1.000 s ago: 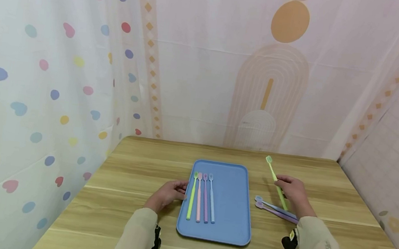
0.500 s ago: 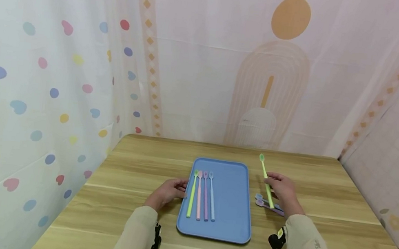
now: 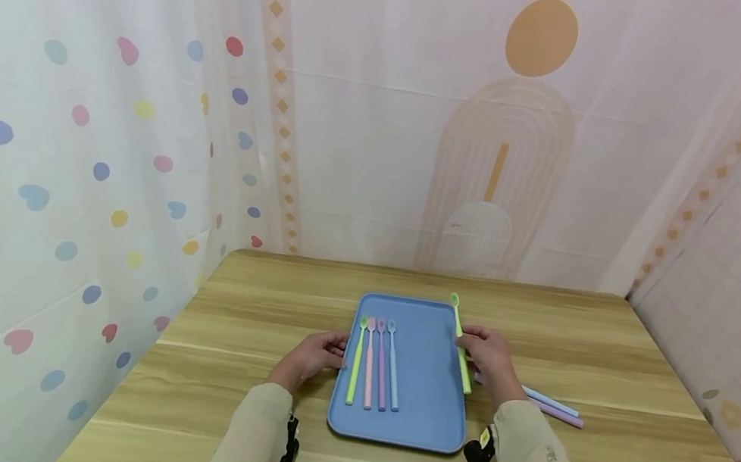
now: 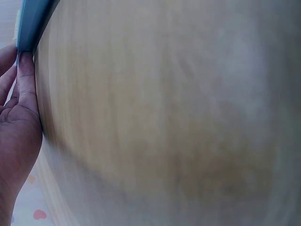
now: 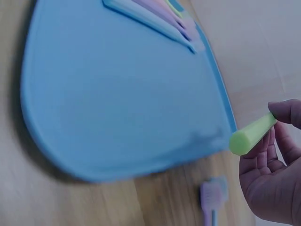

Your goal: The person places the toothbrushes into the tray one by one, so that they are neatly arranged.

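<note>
In the head view my right hand (image 3: 491, 361) pinches a yellow-green toothbrush (image 3: 462, 356) by its handle, over the right rim of the blue tray (image 3: 425, 412). The right wrist view shows the butt of this toothbrush (image 5: 249, 136) between thumb and fingers, raised above the tray. My left hand (image 3: 314, 360) holds the tray's left edge, with a finger under the rim in the left wrist view. On the tray's left half lie a green toothbrush (image 3: 354, 370), a pink one (image 3: 369, 376), a purple one (image 3: 383, 377) and a blue one (image 3: 395, 379), side by side, heads away from me.
Right of the tray, a light blue toothbrush (image 3: 553, 401) and a purple toothbrush (image 3: 558, 414) lie on the wooden table (image 3: 230, 322), partly hidden by my right hand. Patterned curtains (image 3: 366, 147) hang behind the table and at its sides.
My right hand has moved left with the yellow-green toothbrush, from above the loose toothbrushes to the tray's right rim. The left hand and the tray have stayed put.
</note>
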Demonstrator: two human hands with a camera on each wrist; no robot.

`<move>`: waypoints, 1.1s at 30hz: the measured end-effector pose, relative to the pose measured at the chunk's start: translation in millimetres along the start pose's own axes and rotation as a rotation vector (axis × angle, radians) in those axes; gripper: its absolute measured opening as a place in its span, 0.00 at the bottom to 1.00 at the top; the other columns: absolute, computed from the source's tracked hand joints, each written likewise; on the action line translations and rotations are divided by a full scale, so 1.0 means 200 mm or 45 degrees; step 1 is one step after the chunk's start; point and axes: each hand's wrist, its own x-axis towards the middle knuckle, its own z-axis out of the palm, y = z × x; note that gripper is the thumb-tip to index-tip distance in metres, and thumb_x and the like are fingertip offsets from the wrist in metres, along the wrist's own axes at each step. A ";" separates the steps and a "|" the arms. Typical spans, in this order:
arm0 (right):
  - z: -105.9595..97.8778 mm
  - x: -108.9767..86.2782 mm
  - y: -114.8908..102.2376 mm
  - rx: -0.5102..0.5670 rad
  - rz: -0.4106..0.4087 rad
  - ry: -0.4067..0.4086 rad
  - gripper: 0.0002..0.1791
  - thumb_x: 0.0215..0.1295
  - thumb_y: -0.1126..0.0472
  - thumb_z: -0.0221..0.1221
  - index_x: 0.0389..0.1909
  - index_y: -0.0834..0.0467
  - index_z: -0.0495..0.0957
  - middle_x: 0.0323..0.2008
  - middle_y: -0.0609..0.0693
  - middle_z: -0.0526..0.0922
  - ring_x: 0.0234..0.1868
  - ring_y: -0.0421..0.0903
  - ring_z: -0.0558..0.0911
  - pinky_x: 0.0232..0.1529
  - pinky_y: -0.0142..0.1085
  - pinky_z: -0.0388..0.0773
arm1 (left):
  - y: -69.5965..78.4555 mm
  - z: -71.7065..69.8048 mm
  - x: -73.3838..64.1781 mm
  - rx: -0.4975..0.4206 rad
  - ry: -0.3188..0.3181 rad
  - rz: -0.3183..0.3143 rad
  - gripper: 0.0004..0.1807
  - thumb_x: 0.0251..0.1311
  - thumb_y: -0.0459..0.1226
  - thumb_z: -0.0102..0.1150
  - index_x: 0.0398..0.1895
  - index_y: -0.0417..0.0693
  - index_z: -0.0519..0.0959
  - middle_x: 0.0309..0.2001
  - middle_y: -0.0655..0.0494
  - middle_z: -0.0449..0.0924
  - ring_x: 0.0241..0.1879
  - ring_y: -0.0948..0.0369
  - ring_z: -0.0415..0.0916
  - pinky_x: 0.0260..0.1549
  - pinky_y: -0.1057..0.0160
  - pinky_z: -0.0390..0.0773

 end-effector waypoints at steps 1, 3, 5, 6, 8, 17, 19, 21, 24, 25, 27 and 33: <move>0.02 0.00 0.00 0.007 -0.004 0.002 0.21 0.65 0.65 0.59 0.59 0.64 0.76 0.43 0.54 0.80 0.36 0.46 0.77 0.33 0.36 0.74 | 0.00 0.00 0.00 0.000 -0.001 0.003 0.29 0.57 0.21 0.63 0.65 0.32 0.72 0.51 0.44 0.77 0.48 0.53 0.73 0.51 0.55 0.76; 0.05 0.00 0.01 -0.002 -0.028 0.012 0.20 0.64 0.66 0.60 0.57 0.66 0.77 0.41 0.54 0.81 0.34 0.45 0.77 0.31 0.35 0.74 | -0.01 0.00 0.00 -0.008 0.000 0.002 0.29 0.57 0.21 0.63 0.65 0.32 0.72 0.51 0.45 0.77 0.48 0.53 0.73 0.51 0.55 0.75; 0.09 0.00 0.02 -0.002 -0.042 0.019 0.20 0.63 0.67 0.60 0.56 0.67 0.78 0.40 0.54 0.82 0.33 0.45 0.77 0.31 0.34 0.74 | -0.01 0.00 0.00 -0.008 0.000 0.006 0.30 0.57 0.21 0.63 0.65 0.32 0.72 0.51 0.44 0.77 0.48 0.53 0.73 0.51 0.55 0.76; 0.10 0.00 0.02 0.003 -0.045 0.020 0.19 0.62 0.68 0.61 0.55 0.67 0.78 0.39 0.54 0.82 0.33 0.45 0.77 0.31 0.34 0.74 | -0.01 0.00 0.00 -0.010 0.002 0.005 0.29 0.57 0.21 0.63 0.65 0.32 0.72 0.51 0.45 0.77 0.47 0.53 0.73 0.51 0.55 0.76; 0.13 0.00 0.03 -0.010 -0.047 0.034 0.18 0.61 0.68 0.61 0.53 0.67 0.79 0.38 0.54 0.82 0.32 0.45 0.77 0.30 0.34 0.74 | -0.01 0.00 0.00 -0.009 0.003 0.004 0.29 0.57 0.21 0.62 0.65 0.32 0.72 0.50 0.45 0.77 0.47 0.53 0.73 0.51 0.55 0.76; 0.23 -0.02 0.08 -0.040 -0.098 0.050 0.18 0.59 0.69 0.62 0.51 0.69 0.80 0.35 0.56 0.82 0.27 0.44 0.77 0.28 0.34 0.76 | -0.01 0.00 0.00 -0.021 -0.005 0.008 0.30 0.56 0.21 0.62 0.65 0.31 0.71 0.50 0.45 0.77 0.47 0.53 0.73 0.50 0.57 0.76; 0.25 -0.02 0.09 -0.037 -0.096 0.044 0.18 0.59 0.69 0.62 0.50 0.69 0.80 0.35 0.56 0.82 0.27 0.44 0.77 0.28 0.34 0.76 | -0.01 0.00 0.00 -0.020 -0.004 0.013 0.30 0.56 0.20 0.63 0.65 0.31 0.72 0.50 0.45 0.77 0.47 0.53 0.73 0.50 0.56 0.76; 0.27 -0.03 0.10 -0.029 -0.094 0.043 0.17 0.58 0.69 0.62 0.50 0.69 0.80 0.34 0.56 0.82 0.26 0.44 0.77 0.27 0.34 0.76 | -0.01 0.00 0.00 -0.023 -0.003 0.008 0.30 0.56 0.21 0.63 0.65 0.31 0.72 0.50 0.45 0.77 0.47 0.53 0.73 0.50 0.56 0.76; 0.30 -0.04 0.11 -0.021 -0.095 0.047 0.17 0.56 0.70 0.62 0.48 0.69 0.80 0.32 0.55 0.82 0.25 0.43 0.76 0.26 0.34 0.74 | -0.01 0.00 0.00 -0.023 -0.002 0.008 0.30 0.56 0.20 0.62 0.65 0.31 0.72 0.50 0.45 0.77 0.47 0.53 0.73 0.50 0.56 0.76; 0.31 -0.04 0.11 -0.018 -0.090 0.048 0.17 0.56 0.70 0.63 0.48 0.69 0.81 0.32 0.55 0.81 0.25 0.43 0.75 0.26 0.34 0.74 | -0.01 0.00 0.00 -0.021 -0.001 0.008 0.30 0.56 0.20 0.62 0.65 0.31 0.72 0.50 0.45 0.77 0.47 0.54 0.73 0.50 0.56 0.76; 0.32 -0.04 0.12 -0.016 -0.075 0.051 0.16 0.56 0.70 0.63 0.47 0.69 0.81 0.31 0.54 0.81 0.26 0.43 0.75 0.26 0.33 0.73 | -0.01 0.00 0.00 -0.018 0.003 0.006 0.30 0.56 0.20 0.62 0.65 0.32 0.72 0.50 0.45 0.77 0.47 0.53 0.73 0.50 0.56 0.76; 0.37 -0.04 0.14 -0.028 -0.052 0.070 0.16 0.57 0.69 0.62 0.46 0.69 0.81 0.34 0.55 0.80 0.29 0.44 0.75 0.28 0.32 0.72 | 0.01 0.00 -0.01 -0.018 0.004 0.002 0.29 0.57 0.21 0.63 0.65 0.32 0.72 0.50 0.45 0.77 0.47 0.53 0.73 0.50 0.55 0.76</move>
